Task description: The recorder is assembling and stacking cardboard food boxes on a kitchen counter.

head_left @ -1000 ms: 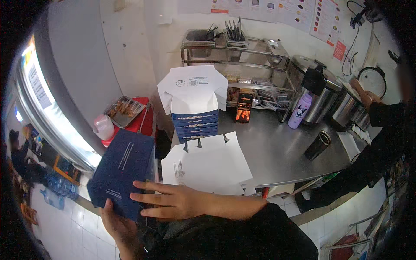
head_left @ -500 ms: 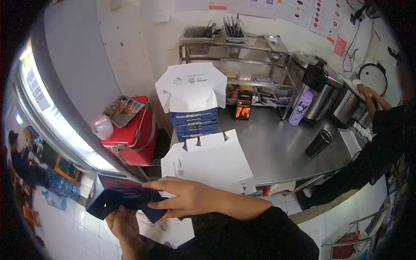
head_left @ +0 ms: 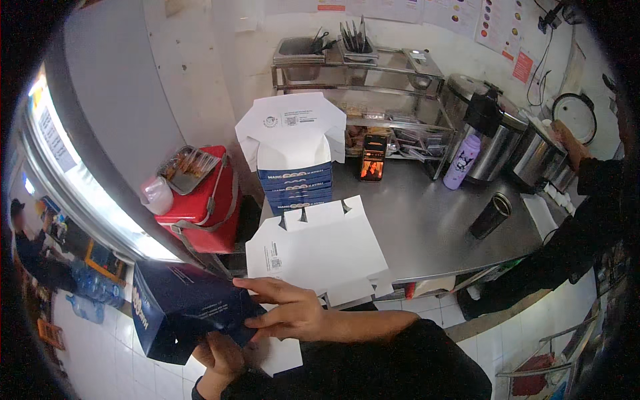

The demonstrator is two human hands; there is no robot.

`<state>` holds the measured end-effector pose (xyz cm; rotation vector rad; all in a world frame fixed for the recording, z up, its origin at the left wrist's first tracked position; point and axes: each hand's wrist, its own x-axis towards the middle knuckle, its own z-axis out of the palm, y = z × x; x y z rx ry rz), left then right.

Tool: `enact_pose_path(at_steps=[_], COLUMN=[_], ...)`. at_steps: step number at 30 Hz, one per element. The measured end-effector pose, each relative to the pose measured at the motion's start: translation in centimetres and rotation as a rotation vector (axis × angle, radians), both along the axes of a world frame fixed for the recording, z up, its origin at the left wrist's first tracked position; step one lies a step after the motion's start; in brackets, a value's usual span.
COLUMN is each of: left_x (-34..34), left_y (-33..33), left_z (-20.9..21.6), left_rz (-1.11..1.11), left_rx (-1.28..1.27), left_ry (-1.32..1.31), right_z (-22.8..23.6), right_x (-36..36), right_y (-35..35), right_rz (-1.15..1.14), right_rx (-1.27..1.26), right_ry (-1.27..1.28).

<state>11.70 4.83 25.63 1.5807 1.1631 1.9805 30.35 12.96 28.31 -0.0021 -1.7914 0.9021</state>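
Note:
A dark blue folding carton [head_left: 190, 303], partly folded into box shape, is held in front of me at the lower left. My left hand [head_left: 220, 357] grips its lower edge from below, fingers curled. My right hand [head_left: 290, 310] closes on its right-hand flap, with fingertips on the blue side. Part of a white board panel [head_left: 285, 357] shows below my right hand; what it joins is hidden. Just beyond, an unfolded white carton sheet [head_left: 320, 250] lies over the table's near edge. Behind it rises a stack of folded blue cartons [head_left: 297, 190], topped by one with its white lid raised [head_left: 293, 127].
The steel table [head_left: 427, 227] carries a phone [head_left: 373, 160], a purple bottle [head_left: 461, 162], a dark tumbler [head_left: 491, 217] and a rack [head_left: 360, 77]. A red cooler [head_left: 207, 207] stands left, beside a lit display case [head_left: 100, 173]. Another person [head_left: 567, 220] works at a pot on the right.
The blue carton has turned and now shows more of its printed outer sides. My left hand has shifted right along its lower edge. The other person's arm has moved at the pot.

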Motion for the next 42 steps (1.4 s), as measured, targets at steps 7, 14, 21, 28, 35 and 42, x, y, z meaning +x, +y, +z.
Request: enact_pose_path(at_steps=[7, 14, 21, 28, 35, 42], left_x=[-2.7, -2.7, -1.5, -1.4, -1.0, -0.6], left_y=[-1.0, -1.1, 2.3, 2.6, 2.6, 2.6], left_z=[-1.6, -3.2, 1.1, 3.7, 4.6, 5.3], left_rz=[0.774, 0.839, 0.092, -0.017, -0.063, -0.094], left_rx=[0.307, 0.321, -0.384, -0.624, -0.668, -0.681], left_ry=[1.671, 1.747, 0.303, 0.945, 0.840, 0.728], right_z=[-0.8, -0.6, -0.2, -1.5, -3.5, -2.8], right_x=[0.1, -0.3, 0.2, 1.0, 0.0, -0.9], right_y=[0.7, 0.1, 2.3, 3.8, 3.7, 3.2], right_rz=[0.211, -0.119, -0.420, -0.399, -0.323, -0.570], right_rx=[-0.267, -0.143, 0.259, 0.079, 0.164, 0.102], right_ry=[0.068, -0.029, -0.334, -0.519, -0.411, -0.283])
